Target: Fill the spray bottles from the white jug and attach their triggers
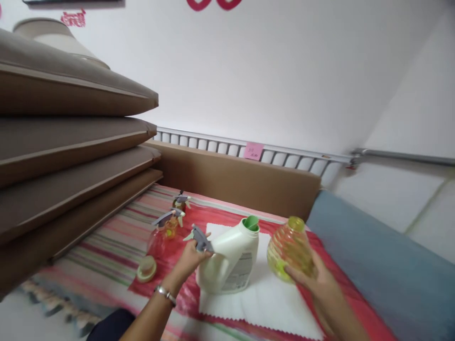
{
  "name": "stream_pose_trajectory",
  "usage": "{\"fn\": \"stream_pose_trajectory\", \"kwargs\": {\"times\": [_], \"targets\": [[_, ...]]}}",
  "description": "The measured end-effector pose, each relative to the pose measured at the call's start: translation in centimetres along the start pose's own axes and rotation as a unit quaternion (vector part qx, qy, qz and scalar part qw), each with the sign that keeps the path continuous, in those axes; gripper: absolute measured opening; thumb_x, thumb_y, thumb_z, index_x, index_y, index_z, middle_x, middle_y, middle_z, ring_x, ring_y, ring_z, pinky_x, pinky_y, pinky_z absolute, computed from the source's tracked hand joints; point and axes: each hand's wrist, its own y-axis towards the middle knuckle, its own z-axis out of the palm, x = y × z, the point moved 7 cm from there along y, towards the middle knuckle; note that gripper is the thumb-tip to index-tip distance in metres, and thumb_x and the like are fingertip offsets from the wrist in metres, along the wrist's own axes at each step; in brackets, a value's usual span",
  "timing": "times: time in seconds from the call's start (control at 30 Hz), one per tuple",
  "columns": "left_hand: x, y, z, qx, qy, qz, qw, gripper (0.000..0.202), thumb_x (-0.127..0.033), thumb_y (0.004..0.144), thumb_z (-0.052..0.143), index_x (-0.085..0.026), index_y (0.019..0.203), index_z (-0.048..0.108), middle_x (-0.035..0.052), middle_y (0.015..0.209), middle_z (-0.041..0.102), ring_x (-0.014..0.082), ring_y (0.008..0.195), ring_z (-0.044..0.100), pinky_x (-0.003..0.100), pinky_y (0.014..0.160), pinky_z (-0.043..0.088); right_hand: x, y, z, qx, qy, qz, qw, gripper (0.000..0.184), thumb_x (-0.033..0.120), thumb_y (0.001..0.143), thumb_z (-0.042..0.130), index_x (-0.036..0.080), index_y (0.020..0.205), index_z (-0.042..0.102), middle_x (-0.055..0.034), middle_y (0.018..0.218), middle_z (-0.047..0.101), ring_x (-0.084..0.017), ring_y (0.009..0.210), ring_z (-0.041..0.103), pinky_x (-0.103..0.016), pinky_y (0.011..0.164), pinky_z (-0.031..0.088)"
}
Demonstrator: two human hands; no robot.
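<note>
My left hand (190, 263) grips a grey spray head (202, 240) with a pale trigger, detached from any bottle. Round the side of a ribbed yellow see-through spray bottle (288, 251), its neck uncapped, my right hand (314, 279) is closed. Between the two hands a white jug (234, 260) stands upright, its open mouth showing a green spout (251, 222). A pink spray bottle (156, 244) and an orange one (171, 227) stand to the left, with a darker spray bottle (180, 202) behind them. Nearer me lies a pale round cap (146, 269).
White paper (263, 303) lies over a red sheet (188, 298) on a striped cloth (103, 246). Stacked cushions (71, 137) rise at left. A brown panel (231, 180) and radiator (213, 146) close off the back; a blue-grey surface (373, 241) borders the right.
</note>
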Motion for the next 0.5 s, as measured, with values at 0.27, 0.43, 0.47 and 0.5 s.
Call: {"fn": "stream_pose_trajectory", "kwargs": {"times": [0.27,0.43,0.47,0.5], "targets": [[-1.0,-2.4,-7.7,-0.137,0.056,0.0,0.989,0.058,-0.041,0.065,0.064,-0.011,0.115,0.057,0.0083,0.091,0.071,0.0206,0.083,0.065,0.029,0.076,0.049,-10.7,-11.6,15.7,0.183,0.25,0.189,0.932,0.078,0.037,0.051,0.076,0.024,0.12,0.044,-0.0114,0.114,0.064,-0.031,0.108,0.058,-0.041,0.09,0.046],[4.1,-4.9,-7.8,-0.169,0.167,-0.066,0.969,0.02,-0.026,0.053,0.072,-0.014,0.064,0.062,-0.0003,0.055,0.06,0.0172,0.054,0.056,0.026,0.053,0.042,-12.6,-11.6,20.8,0.172,0.184,0.17,0.953,0.071,0.025,0.052,0.064,0.02,0.118,0.039,-0.0112,0.11,0.065,-0.029,0.104,0.06,-0.037,0.091,0.045],[5.1,-5.2,-7.8,-0.174,0.186,-0.077,0.964,0.018,-0.024,0.052,0.072,-0.015,0.062,0.06,-0.0011,0.054,0.059,0.017,0.053,0.055,0.026,0.053,0.04,-13.0,-11.5,21.2,0.158,0.154,0.163,0.962,0.069,0.025,0.053,0.062,0.02,0.118,0.039,-0.0115,0.109,0.065,-0.029,0.103,0.06,-0.037,0.09,0.045],[5.9,-5.3,-7.8,-0.177,0.201,-0.085,0.96,0.017,-0.023,0.052,0.071,-0.015,0.061,0.059,-0.0015,0.054,0.058,0.017,0.054,0.054,0.026,0.053,0.039,-13.5,-11.5,21.5,0.147,0.124,0.155,0.969,0.067,0.026,0.054,0.06,0.02,0.118,0.038,-0.0117,0.109,0.065,-0.029,0.103,0.06,-0.037,0.09,0.046]]}}
